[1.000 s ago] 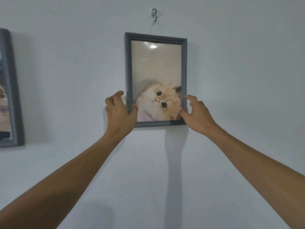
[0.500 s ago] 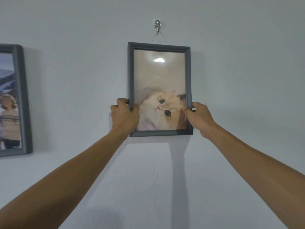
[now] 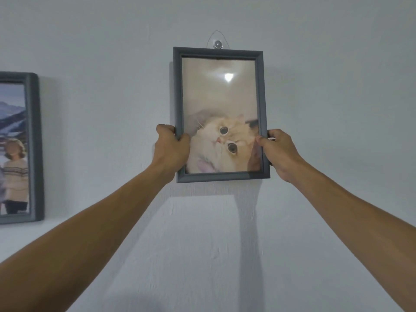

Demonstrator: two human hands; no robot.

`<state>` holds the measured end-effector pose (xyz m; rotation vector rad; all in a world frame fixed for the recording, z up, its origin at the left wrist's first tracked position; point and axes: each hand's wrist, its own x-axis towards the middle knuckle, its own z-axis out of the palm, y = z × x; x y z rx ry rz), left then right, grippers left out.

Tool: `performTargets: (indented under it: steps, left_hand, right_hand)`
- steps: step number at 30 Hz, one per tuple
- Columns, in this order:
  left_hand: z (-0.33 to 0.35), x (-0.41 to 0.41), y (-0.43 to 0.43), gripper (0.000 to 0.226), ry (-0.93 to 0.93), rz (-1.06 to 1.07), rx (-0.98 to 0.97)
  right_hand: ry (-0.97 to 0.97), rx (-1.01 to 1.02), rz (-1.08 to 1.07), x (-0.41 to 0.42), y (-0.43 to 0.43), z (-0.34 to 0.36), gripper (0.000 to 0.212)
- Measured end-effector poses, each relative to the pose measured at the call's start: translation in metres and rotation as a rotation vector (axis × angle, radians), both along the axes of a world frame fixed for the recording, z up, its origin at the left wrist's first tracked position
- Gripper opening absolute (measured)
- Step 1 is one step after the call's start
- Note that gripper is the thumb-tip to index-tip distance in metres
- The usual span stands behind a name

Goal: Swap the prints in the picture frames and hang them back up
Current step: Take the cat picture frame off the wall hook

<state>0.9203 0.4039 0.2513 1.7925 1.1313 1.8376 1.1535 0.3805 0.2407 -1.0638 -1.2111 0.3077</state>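
A grey picture frame (image 3: 261, 91) with a cat print (image 3: 221, 149) is against the white wall in the middle of the head view. My left hand (image 3: 170, 148) grips its lower left edge and my right hand (image 3: 278, 150) grips its lower right edge, thumbs on the glass. The frame's top edge sits right under a small wall hook (image 3: 218, 44), and its thin hanging cord (image 3: 216, 32) arches above the hook. A second grey frame (image 3: 33, 145) with a print of people before snowy mountains hangs at the left edge, partly cut off.
The plain white wall (image 3: 337, 97) fills the view. My arms cast shadows on the wall below the cat frame.
Both hands closed on the cat frame's sides and raised it, so its top edge now reaches the hook and the cord loops above it. The view also shifted right.
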Motion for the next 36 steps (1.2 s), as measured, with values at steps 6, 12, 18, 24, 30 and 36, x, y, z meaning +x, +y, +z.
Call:
performTargets:
  steps: [6, 12, 18, 24, 30, 36]
  left_hand:
    - [-0.018, -0.015, -0.017, 0.020, -0.006, 0.042, 0.007]
    - [-0.053, -0.048, -0.043, 0.020, -0.070, 0.072, -0.035]
    - [-0.106, -0.091, -0.078, 0.020, -0.093, 0.184, -0.098]
    - [-0.170, -0.149, -0.126, 0.023, -0.134, 0.363, -0.192]
    - [-0.229, -0.220, -0.183, 0.029, -0.149, 0.536, -0.310]
    - [-0.277, -0.299, -0.250, 0.023, -0.230, 0.706, -0.438]
  right_hand:
    - [0.009, 0.073, 0.047, -0.027, -0.010, -0.012, 0.020]
    - [0.020, 0.075, 0.151, -0.059, -0.027, -0.046, 0.020]
    - [0.106, -0.034, 0.304, -0.103, -0.035, -0.092, 0.017]
    - [0.085, -0.182, 0.451, -0.170, -0.050, -0.149, 0.020]
    - [0.029, -0.327, 0.585, -0.252, -0.078, -0.211, 0.029]
    - [0.023, -0.483, 0.747, -0.347, -0.114, -0.264, 0.023]
